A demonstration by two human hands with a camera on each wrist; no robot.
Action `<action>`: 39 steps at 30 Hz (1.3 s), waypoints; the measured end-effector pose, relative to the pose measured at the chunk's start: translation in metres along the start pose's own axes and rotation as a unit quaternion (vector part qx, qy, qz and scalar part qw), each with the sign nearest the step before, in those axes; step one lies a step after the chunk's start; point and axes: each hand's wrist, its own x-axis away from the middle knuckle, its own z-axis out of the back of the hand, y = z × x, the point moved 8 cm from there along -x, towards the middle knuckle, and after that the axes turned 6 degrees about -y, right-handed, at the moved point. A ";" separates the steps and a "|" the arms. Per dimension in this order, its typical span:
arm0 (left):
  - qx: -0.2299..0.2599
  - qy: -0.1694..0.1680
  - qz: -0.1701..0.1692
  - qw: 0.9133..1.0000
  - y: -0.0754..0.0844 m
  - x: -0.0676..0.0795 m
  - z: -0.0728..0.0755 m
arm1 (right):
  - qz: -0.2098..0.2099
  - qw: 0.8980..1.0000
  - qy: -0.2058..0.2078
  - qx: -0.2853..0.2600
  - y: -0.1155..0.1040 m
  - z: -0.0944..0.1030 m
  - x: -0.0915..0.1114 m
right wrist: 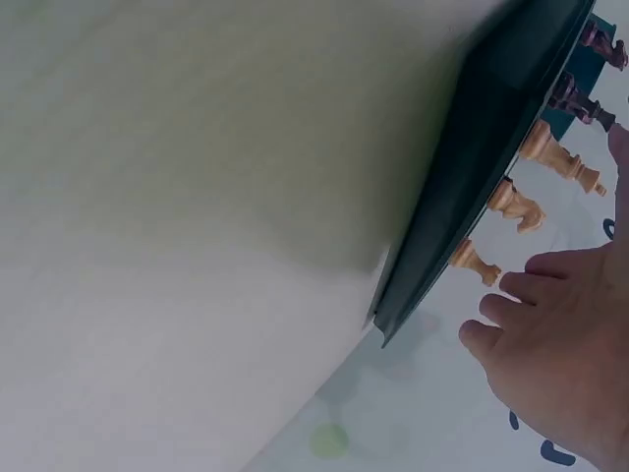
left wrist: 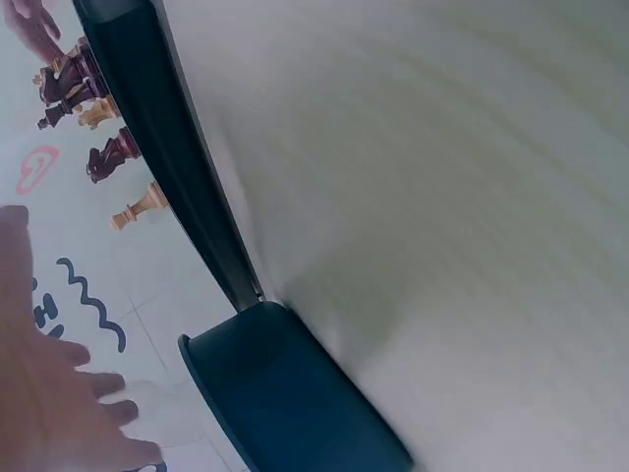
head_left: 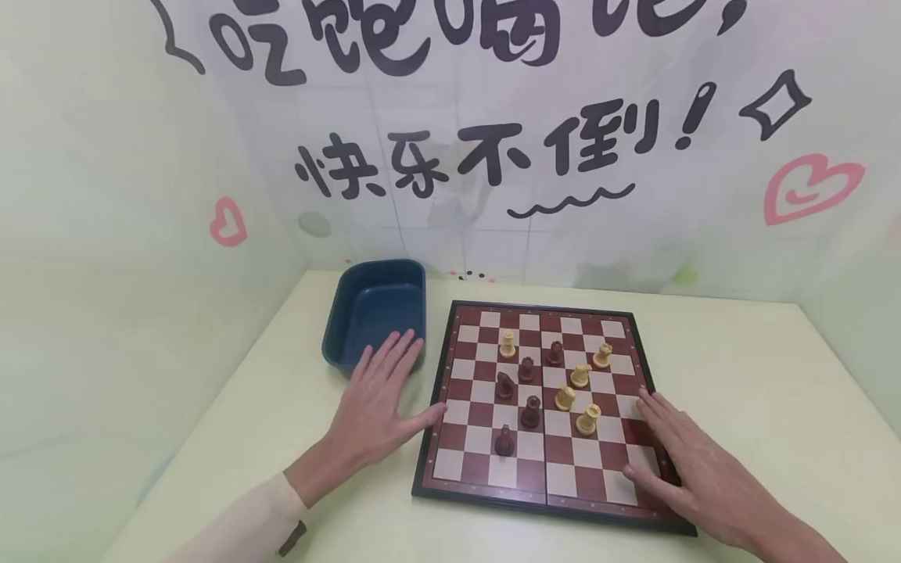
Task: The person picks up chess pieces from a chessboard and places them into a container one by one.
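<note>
A brown-and-white chessboard (head_left: 480,457) with a dark frame lies on the table. Several dark chess pieces, among them a knight (head_left: 504,385), and several cream ones, among them a rook (head_left: 587,420), stand upright around its middle. My left hand (head_left: 373,414) hovers with straight, spread fingers between the board and a blue bin (head_left: 338,328), its thumb by the board's left edge. Over the right edge my right hand (head_left: 704,469) is stretched out, holding nothing; whether it touches the board I cannot tell. Both wrist views show the board's dark side edge and pieces standing above it.
The blue bin stands at the back left, and its visible inside holds nothing. Behind the pale table (head_left: 746,367) rises a white wall covering (head_left: 493,250) with large black characters and pink hearts.
</note>
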 end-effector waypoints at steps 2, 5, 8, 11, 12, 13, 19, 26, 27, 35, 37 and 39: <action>0.047 0.019 -0.012 0.999 0.003 -0.003 0.004 | 0.008 1.000 -0.002 -0.001 0.000 -0.001 0.000; 0.162 0.028 -0.008 0.986 0.005 -0.005 0.006 | 0.019 1.000 -0.012 -0.009 0.001 -0.007 -0.001; 0.278 0.026 0.020 0.960 0.004 -0.004 0.003 | 0.027 0.999 -0.018 -0.017 0.001 -0.013 0.000; 0.356 0.026 0.031 0.934 0.005 -0.003 0.001 | 0.024 0.999 -0.033 -0.030 0.003 -0.020 0.001; 0.376 0.026 0.031 0.926 0.006 -0.003 0.000 | 0.023 0.999 -0.037 -0.030 0.003 -0.022 0.002; 0.395 0.025 0.027 0.918 0.007 -0.004 -0.001 | 0.021 0.999 -0.040 -0.028 0.003 -0.023 0.002; 0.487 0.007 -0.001 0.874 0.015 -0.007 -0.005 | 0.022 0.998 -0.055 0.010 0.002 -0.025 0.000; 0.494 -0.056 -0.002 0.868 0.031 -0.006 -0.026 | 0.040 0.996 -0.052 0.056 0.004 -0.023 0.006; 0.498 -0.062 0.000 0.865 0.033 -0.005 -0.029 | 0.046 0.996 -0.050 0.058 0.003 -0.023 0.007; 0.545 -0.096 0.007 0.833 0.043 -0.007 -0.044 | 0.034 0.995 -0.064 0.072 0.003 -0.019 0.006; 0.551 -0.107 0.013 0.828 0.044 -0.007 -0.047 | 0.026 0.994 -0.081 0.071 0.003 -0.019 0.004; 0.553 -0.124 0.020 0.824 0.046 -0.008 -0.050 | 0.028 0.994 -0.081 0.071 0.002 -0.018 0.004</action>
